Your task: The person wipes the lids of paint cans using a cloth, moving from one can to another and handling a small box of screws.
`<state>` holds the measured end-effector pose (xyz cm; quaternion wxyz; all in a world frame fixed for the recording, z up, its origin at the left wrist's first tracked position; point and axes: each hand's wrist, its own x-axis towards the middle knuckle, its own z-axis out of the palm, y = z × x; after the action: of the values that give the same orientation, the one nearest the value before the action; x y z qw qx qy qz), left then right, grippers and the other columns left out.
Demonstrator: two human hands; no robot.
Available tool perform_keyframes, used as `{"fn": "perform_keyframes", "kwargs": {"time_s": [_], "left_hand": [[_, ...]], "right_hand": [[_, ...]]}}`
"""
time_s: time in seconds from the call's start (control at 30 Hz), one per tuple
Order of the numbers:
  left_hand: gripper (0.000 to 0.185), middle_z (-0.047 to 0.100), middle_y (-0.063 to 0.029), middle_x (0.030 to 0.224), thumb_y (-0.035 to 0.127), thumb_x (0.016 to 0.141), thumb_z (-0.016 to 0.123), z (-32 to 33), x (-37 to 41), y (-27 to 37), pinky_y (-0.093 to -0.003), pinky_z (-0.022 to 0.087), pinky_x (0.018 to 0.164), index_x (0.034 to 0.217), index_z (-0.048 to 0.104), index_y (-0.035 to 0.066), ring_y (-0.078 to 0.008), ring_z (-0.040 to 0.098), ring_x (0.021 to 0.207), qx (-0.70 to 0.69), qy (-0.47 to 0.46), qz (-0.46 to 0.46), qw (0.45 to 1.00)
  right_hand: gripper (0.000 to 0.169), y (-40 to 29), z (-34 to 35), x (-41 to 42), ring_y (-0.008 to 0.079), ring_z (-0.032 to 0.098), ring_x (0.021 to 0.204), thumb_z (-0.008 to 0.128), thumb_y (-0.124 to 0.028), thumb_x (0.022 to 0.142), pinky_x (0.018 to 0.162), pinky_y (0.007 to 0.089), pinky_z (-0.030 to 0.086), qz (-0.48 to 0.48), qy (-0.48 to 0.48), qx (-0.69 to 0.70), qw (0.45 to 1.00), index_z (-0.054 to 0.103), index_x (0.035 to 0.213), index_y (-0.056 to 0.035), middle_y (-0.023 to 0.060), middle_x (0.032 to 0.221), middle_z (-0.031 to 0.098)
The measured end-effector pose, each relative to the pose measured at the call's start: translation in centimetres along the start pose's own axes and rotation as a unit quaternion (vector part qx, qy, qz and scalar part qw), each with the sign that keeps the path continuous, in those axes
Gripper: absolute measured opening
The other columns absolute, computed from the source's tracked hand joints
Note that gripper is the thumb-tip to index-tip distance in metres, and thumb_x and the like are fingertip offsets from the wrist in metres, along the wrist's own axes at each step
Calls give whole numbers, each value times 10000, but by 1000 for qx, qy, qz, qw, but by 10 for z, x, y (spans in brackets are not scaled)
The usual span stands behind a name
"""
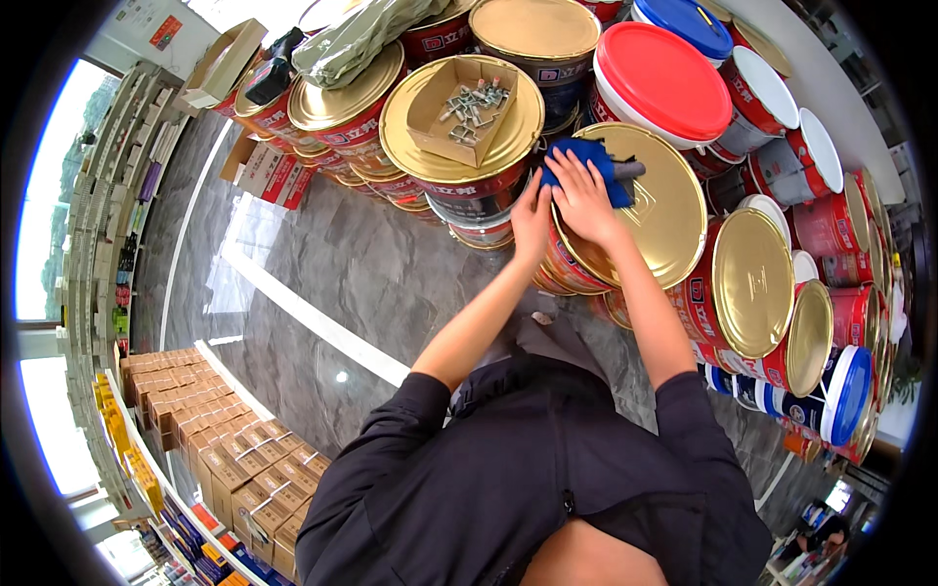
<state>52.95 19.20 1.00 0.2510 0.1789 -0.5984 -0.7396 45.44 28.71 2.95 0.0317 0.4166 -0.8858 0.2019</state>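
Observation:
My right hand (584, 192) presses flat, fingers spread, on a crumpled blue cloth (597, 155) at the left edge of a gold metal bucket lid (663, 212). A dark grey piece pokes out of the cloth's right side. My left hand (533, 214) is upright beside it, fingertips at the cloth's near left edge; whether they pinch it cannot be told. Left of the hands, an open cardboard box (421, 121) holding several metal anchor bolts (476, 106) stands on another gold lid (399, 150).
Stacked paint buckets (755, 286) curve around the front and right. A red lid (663, 80) lies behind the cloth. A cordless power tool (270, 79) and an olive bag (359, 44) rest on lids at the upper left. Packed cartons (242, 469) stand at the lower left; a person (824, 535) is at the far lower right.

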Motion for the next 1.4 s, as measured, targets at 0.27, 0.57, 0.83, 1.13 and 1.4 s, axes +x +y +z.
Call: {"fn": "perform_keyframes", "kwargs": {"time_s": [0.27,0.57,0.83,1.13,1.4], "left_hand": [[481,433,-149,1416,45,958,455,-11,-63,-9,-266,386,957,1424,337,18,-183,491,1185,26,-61,-56,996],[462,570,-67,1027,42,954,473,-10,-14,-21,-229,421,747,1406,379,24,-107,502,855,77,-80,35,993],[391,595,-258,1170,16,865,539,4,71,5,-343,455,905,1246,517,-66,-334,593,1097,158,-169,44,972],[340,649,-263,961,60,789,600,43,124,16,-383,497,817,1119,641,-11,-377,645,917,301,-211,69,927],[317,664,-226,914,121,784,606,80,147,15,-421,508,788,1084,676,50,-363,650,860,412,-261,133,863]], "right_hand": [[484,-47,-25,-62,214,279,1385,422,-206,939,1131,424,159,53,-16,19,998,370,1410,-109,60,1476,350],[474,-34,-12,-32,209,234,1406,413,-212,956,1143,406,114,103,5,31,994,367,1420,-127,62,1491,329],[509,9,2,11,189,186,1426,421,-349,965,1145,406,67,163,40,132,977,387,1420,-123,63,1513,297],[545,45,9,40,157,165,1429,380,-409,975,1147,393,44,258,67,90,959,346,1443,-133,27,1532,258],[509,69,12,51,169,173,1427,315,-374,989,1147,402,39,321,118,73,937,359,1432,-128,47,1533,249]]}}
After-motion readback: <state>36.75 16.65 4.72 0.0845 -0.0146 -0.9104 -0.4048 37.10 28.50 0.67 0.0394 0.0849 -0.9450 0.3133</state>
